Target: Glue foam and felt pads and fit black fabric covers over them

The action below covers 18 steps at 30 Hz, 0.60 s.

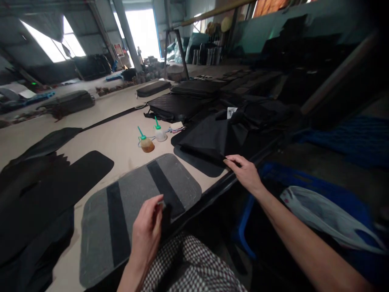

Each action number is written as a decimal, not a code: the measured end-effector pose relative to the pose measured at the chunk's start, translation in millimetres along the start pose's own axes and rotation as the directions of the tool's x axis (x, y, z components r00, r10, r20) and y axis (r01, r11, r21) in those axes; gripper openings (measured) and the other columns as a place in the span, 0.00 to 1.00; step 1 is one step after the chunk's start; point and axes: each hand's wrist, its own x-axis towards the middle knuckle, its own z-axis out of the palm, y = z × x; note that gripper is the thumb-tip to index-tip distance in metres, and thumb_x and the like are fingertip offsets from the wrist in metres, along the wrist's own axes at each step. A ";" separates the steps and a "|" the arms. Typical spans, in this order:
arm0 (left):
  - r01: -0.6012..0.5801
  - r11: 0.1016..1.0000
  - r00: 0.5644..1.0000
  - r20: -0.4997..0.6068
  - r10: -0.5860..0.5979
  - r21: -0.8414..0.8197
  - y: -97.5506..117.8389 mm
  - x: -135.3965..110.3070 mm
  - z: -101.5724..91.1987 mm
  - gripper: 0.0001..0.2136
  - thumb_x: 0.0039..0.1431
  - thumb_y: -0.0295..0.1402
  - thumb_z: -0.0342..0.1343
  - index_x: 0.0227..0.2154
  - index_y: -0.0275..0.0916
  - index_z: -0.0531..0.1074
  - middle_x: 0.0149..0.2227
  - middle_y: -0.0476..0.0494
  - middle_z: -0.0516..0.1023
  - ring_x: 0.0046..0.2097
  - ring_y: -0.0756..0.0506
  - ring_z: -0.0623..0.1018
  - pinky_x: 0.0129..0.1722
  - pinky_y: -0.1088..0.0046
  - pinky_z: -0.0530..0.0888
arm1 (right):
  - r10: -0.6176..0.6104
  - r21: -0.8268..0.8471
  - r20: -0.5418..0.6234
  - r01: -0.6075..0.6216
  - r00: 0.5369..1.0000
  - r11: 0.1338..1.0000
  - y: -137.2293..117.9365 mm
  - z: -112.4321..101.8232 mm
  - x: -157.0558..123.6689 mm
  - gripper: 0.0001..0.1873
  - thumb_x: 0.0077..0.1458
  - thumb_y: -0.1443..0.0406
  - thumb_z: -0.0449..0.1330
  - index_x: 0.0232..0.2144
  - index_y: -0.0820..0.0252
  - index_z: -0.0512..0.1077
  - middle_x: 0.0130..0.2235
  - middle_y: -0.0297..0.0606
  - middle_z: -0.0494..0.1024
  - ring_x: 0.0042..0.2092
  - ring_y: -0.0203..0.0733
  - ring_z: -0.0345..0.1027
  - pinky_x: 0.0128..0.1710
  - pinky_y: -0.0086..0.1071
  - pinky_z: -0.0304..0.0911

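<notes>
Right hand (pixel 245 173): pinching black fabric (pixel 206 136) by the near edge of the table (pixel 126 152)
Left hand (pixel 147 225): over grey panel (pixel 136 180); fingertips partly hidden, grip unclear

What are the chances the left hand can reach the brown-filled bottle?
Probably yes: nothing upright stands between the left hand and the brown-filled bottle, just the flat gray panel and tabletop.

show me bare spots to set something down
A bare patch of tabletop lies left of the bottles, bordered by the gray panel and rounded black piece. A narrow strip separates the gray panel from the black sheets at the right hand. Black panels crowd the far right.
</notes>
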 end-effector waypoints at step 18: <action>-0.407 0.810 0.912 0.245 0.330 0.422 -11.1 -15.5 25.3 0.14 0.64 0.25 0.51 0.51 0.40 0.71 0.49 0.39 0.76 0.55 0.39 0.71 0.57 0.52 0.62 | -0.009 0.015 0.097 0.007 0.995 1.000 2.6 7.7 -8.9 0.13 0.58 0.53 0.60 0.34 0.53 0.78 0.43 0.38 0.79 0.48 0.49 0.72 0.55 0.44 0.63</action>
